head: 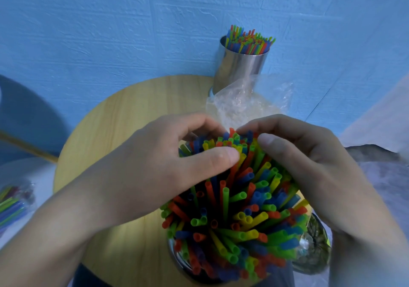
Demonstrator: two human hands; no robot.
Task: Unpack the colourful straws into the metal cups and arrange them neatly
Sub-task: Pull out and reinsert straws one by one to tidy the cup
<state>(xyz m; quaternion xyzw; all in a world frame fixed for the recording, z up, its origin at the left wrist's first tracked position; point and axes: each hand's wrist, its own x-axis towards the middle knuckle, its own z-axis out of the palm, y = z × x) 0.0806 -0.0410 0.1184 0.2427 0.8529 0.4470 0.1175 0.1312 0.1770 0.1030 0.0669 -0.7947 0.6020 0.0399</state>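
A near metal cup (pixel 181 262) at the table's front is packed with colourful straws (pixel 241 209) that fan outward. My left hand (pixel 155 171) and my right hand (pixel 309 167) close around the far side of this bunch, thumbs and fingertips pressing the straw tops together. A second metal cup (pixel 238 69) stands at the table's back edge against the wall, holding its own upright straws (pixel 250 41). An empty clear plastic bag (pixel 247 103) lies between the two cups.
The round wooden table (pixel 124 118) stands against a blue textured wall. At the left edge, off the table, lies a sealed pack of straws (pixel 13 202). A shiny rounded object (pixel 314 249) sits at the front right, partly behind my right wrist.
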